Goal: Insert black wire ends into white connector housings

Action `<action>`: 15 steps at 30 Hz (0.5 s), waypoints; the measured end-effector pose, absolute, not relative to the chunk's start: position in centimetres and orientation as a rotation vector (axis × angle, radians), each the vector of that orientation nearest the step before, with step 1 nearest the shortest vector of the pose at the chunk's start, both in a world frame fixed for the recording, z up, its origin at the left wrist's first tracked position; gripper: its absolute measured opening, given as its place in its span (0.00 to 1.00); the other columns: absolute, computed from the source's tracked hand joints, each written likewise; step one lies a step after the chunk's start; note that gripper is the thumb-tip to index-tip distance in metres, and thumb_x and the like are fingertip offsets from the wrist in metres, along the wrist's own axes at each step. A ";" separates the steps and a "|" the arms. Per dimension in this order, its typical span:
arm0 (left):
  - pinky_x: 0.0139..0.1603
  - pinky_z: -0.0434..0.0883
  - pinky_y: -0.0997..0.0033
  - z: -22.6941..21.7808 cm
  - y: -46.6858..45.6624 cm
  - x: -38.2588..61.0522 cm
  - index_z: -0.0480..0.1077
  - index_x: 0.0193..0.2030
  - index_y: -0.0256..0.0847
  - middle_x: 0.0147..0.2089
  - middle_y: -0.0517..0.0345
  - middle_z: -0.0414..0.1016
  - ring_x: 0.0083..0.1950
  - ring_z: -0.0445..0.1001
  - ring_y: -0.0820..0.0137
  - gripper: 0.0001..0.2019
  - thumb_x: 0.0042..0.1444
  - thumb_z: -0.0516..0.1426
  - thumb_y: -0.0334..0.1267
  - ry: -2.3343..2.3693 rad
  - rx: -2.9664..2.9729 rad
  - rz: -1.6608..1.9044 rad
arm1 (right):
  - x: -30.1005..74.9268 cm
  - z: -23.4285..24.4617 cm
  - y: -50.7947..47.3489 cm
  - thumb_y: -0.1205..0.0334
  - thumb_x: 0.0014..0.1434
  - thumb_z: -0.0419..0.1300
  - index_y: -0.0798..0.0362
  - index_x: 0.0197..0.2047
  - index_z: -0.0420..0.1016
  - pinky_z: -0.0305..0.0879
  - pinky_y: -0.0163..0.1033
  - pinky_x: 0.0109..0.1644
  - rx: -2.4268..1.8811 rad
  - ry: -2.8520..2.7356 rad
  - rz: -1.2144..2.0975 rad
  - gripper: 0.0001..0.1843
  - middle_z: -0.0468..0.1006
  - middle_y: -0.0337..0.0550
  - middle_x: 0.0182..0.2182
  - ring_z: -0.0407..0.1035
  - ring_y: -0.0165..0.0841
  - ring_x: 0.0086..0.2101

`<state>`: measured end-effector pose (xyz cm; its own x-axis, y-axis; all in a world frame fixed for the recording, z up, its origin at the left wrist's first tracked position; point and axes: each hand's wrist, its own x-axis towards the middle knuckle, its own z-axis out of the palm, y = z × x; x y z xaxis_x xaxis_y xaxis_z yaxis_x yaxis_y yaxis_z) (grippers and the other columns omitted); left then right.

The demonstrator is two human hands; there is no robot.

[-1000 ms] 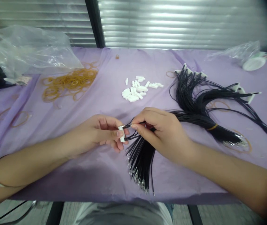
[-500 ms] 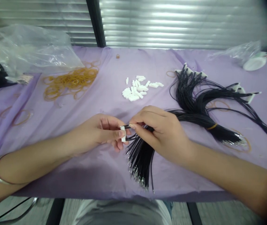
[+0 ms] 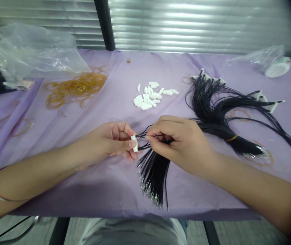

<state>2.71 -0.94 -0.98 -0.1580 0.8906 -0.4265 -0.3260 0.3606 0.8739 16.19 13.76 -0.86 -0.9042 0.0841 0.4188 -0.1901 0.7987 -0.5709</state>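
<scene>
Between the thumb and fingers of my left hand (image 3: 117, 141) is a white connector housing (image 3: 134, 143), with several black wires running out of its right side. My right hand (image 3: 176, 137) pinches a thin black wire (image 3: 158, 135), its metal tip pointing left at the housing; whether the tip is inside cannot be made out. Below my right hand a bundle of black wires (image 3: 157, 177) fans out on the cloth, silver terminals toward the front edge. Beyond both hands lies a loose pile of white connector housings (image 3: 147, 97).
Purple cloth (image 3: 96, 190) covers the table. Rubber bands (image 3: 79, 86) and a clear plastic bag (image 3: 35, 51) lie at the left. At the right are wired harnesses (image 3: 206, 92), a banded wire bundle (image 3: 237, 141) and a white roll (image 3: 278, 68). Window blinds (image 3: 186, 27) stand behind.
My right hand has shifted slightly right, away from the housing. A single wire with a bare metal tip now shows in its pinch. My left hand keeps its hold on the housing.
</scene>
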 end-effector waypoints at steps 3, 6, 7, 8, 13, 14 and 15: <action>0.32 0.71 0.76 -1.1 -1.0 2.7 0.65 0.33 0.35 0.28 0.57 0.74 0.29 0.74 0.74 0.05 0.51 0.58 0.31 1.328 0.621 1.164 | 16.2 -0.8 13.7 0.73 0.50 0.59 0.61 0.28 0.72 0.55 0.26 0.31 0.095 -2.559 0.866 0.02 0.66 0.36 0.23 0.59 0.19 0.26; 0.32 0.71 0.77 -1.2 -1.2 2.8 0.65 0.33 0.35 0.28 0.57 0.74 0.29 0.74 0.75 0.05 0.52 0.58 0.32 1.345 0.634 1.152 | 16.2 -0.7 13.7 0.73 0.50 0.58 0.61 0.28 0.72 0.55 0.27 0.30 0.097 -2.562 0.867 0.02 0.66 0.36 0.23 0.59 0.20 0.25; 0.32 0.71 0.77 -1.2 -1.2 2.8 0.65 0.33 0.35 0.28 0.57 0.74 0.29 0.74 0.75 0.05 0.52 0.58 0.32 1.347 0.640 1.149 | 16.2 -0.7 13.7 0.72 0.51 0.58 0.61 0.28 0.72 0.54 0.27 0.30 0.100 -2.566 0.871 0.02 0.66 0.36 0.23 0.58 0.20 0.25; 0.31 0.71 0.77 -1.2 -1.2 2.9 0.65 0.33 0.35 0.27 0.57 0.74 0.28 0.73 0.75 0.05 0.52 0.58 0.32 1.349 0.649 1.146 | 16.2 -0.7 13.7 0.72 0.51 0.58 0.61 0.28 0.72 0.54 0.27 0.30 0.107 -2.570 0.875 0.02 0.66 0.36 0.22 0.58 0.21 0.26; 0.30 0.71 0.78 -1.4 -1.1 3.0 0.65 0.32 0.35 0.25 0.58 0.74 0.26 0.73 0.75 0.05 0.52 0.58 0.32 1.355 0.682 1.159 | 16.2 -0.9 13.3 0.71 0.55 0.55 0.63 0.28 0.72 0.54 0.30 0.31 0.150 -2.594 0.863 0.07 0.64 0.38 0.22 0.58 0.23 0.26; 0.29 0.71 0.79 -1.4 -1.1 3.0 0.64 0.32 0.35 0.25 0.58 0.74 0.26 0.73 0.75 0.05 0.51 0.58 0.32 1.357 0.677 1.162 | 16.2 -1.0 13.2 0.71 0.55 0.55 0.63 0.28 0.72 0.54 0.30 0.31 0.144 -2.601 0.857 0.07 0.65 0.39 0.23 0.58 0.23 0.27; 0.29 0.71 0.79 -1.4 -1.1 3.0 0.64 0.31 0.35 0.25 0.58 0.74 0.26 0.73 0.75 0.05 0.51 0.58 0.32 1.358 0.671 1.160 | 16.1 -1.1 13.1 0.71 0.55 0.55 0.63 0.28 0.72 0.54 0.31 0.31 0.136 -2.604 0.854 0.07 0.65 0.39 0.23 0.58 0.24 0.27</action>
<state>3.03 -1.06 -1.44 -0.1667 0.9068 -0.3872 -0.2408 0.3434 0.9078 16.14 13.08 -1.07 -0.9172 0.0299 0.3974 -0.2113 0.8090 -0.5485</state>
